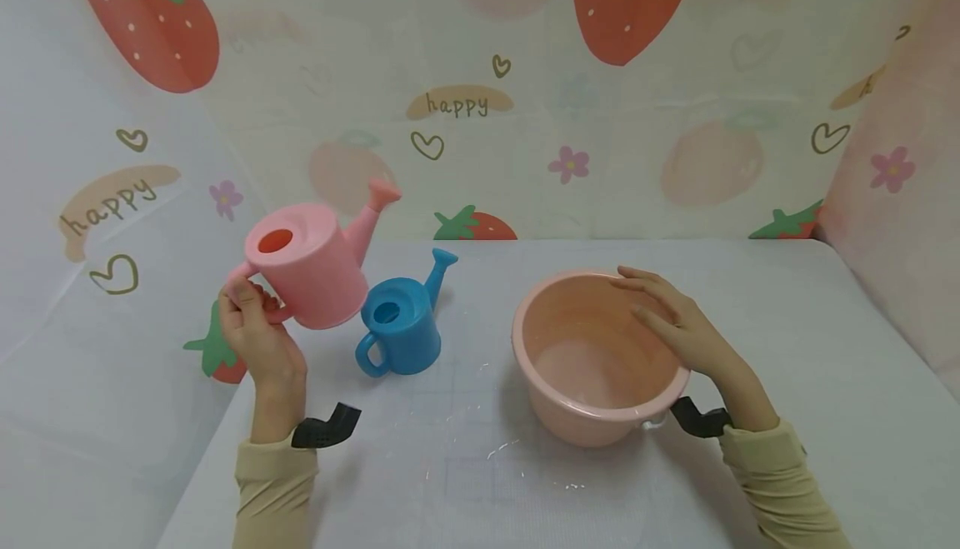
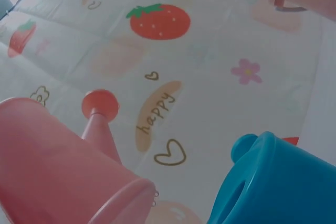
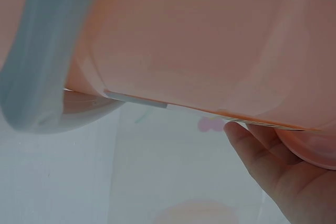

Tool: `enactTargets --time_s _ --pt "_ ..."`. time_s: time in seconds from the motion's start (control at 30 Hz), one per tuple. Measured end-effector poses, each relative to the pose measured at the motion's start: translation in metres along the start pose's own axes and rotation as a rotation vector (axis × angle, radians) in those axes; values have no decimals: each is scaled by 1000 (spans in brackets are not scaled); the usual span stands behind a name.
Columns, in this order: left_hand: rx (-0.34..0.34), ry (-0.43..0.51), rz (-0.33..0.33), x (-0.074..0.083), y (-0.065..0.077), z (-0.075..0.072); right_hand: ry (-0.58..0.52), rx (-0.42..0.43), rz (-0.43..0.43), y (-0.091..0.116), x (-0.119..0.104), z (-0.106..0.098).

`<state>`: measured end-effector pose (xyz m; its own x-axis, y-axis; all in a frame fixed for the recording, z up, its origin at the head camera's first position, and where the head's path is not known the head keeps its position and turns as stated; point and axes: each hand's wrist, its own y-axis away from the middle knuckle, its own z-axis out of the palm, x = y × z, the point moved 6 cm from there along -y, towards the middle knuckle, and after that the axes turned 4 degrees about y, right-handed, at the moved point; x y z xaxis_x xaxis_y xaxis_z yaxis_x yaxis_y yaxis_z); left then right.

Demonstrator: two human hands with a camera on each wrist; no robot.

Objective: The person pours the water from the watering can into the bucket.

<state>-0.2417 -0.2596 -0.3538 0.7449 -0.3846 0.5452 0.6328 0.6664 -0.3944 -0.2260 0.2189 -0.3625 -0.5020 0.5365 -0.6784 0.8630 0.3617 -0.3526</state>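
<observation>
Strawberry-print backdrop (image 1: pixel 300 74), white surface (image 1: pixel 480 499); left fingers (image 1: pixel 246 296) gripping a pink watering can (image 1: pixel 309 278), right fingers (image 1: pixel 657 286) kinda relaxed over a pink bucket (image 1: pixel 573 426).

The head view is looking forward and down across the counter (image 1: pixel 465 491) toward the printed backdrop (image 1: pixel 637 91); the left wrist view is facing that backdrop aslant, sharing the nearby pink watering can (image 2: pixel 58 166) and blue watering can (image 2: pixel 286 182); the right wrist view is sharing the bucket (image 3: pixel 210 40) at very close range.
</observation>
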Motion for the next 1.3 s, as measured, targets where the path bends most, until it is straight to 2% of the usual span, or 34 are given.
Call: enactTargets --time_s 0.13,0.47,0.67,0.83,0.93,1.1,1.3 --pt "39 -9 -5 -2 -2 -6 1 0 -3 1 -15 -3" --pt "117 -26 -81 -12 -5 -25 1 -4 3 1 -18 -3" --pt "122 -52 -108 -19 -7 -34 1 -3 1 1 -18 -3" --pt "97 -27 -137 -25 -9 -38 2 -1 -6 1 -17 -3" --pt "105 -28 -150 -28 -11 -42 14 2 -3 1 -17 -4" --pt "151 -95 -168 -33 -10 -52 13 1 4 1 -17 -4" --pt "136 -164 -157 -41 -14 -62 1 0 7 1 -18 -5"
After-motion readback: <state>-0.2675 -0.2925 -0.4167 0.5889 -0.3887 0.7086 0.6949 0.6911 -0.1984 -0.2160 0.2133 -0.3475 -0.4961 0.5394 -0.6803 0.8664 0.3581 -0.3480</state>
